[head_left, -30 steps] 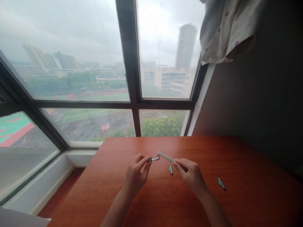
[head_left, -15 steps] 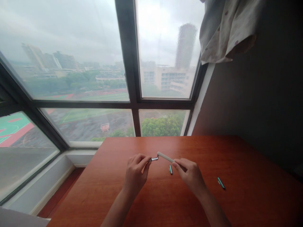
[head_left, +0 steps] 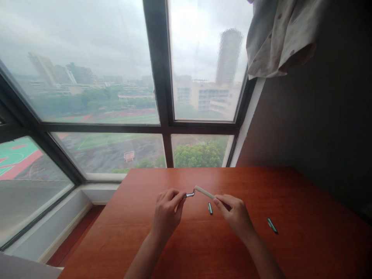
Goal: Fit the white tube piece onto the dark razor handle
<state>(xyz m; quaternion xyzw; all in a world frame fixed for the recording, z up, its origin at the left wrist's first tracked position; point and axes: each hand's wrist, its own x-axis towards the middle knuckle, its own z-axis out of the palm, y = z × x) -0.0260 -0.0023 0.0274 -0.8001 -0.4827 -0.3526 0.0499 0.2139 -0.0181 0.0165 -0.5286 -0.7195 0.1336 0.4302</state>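
Observation:
My left hand (head_left: 167,209) is closed in a pinch on a silver metal handle (head_left: 190,194) with a bent end, which looks like a razor handle. Its grip part is hidden by my fingers. A pale, slim stick (head_left: 205,192) is pinched in my right hand (head_left: 234,213), slanting up toward the left. The stick's tip lies right at the metal's bent end; whether they touch I cannot tell. Below the stick, a small green-and-silver bar (head_left: 210,208), like a razor cartridge, lies on the table. Farther right lies a similar bar (head_left: 272,225).
The reddish-brown wooden table (head_left: 139,240) reaches to the window frame (head_left: 165,126). A dark wall (head_left: 290,128) borders it at right, with a pale buttoned cloth (head_left: 279,42) hanging above. At left, a white ledge (head_left: 69,224) runs beside the table.
My right hand and the pale stick have shifted slightly right, and the stick's tip is a touch farther from the metal's bent end. My left hand stays put.

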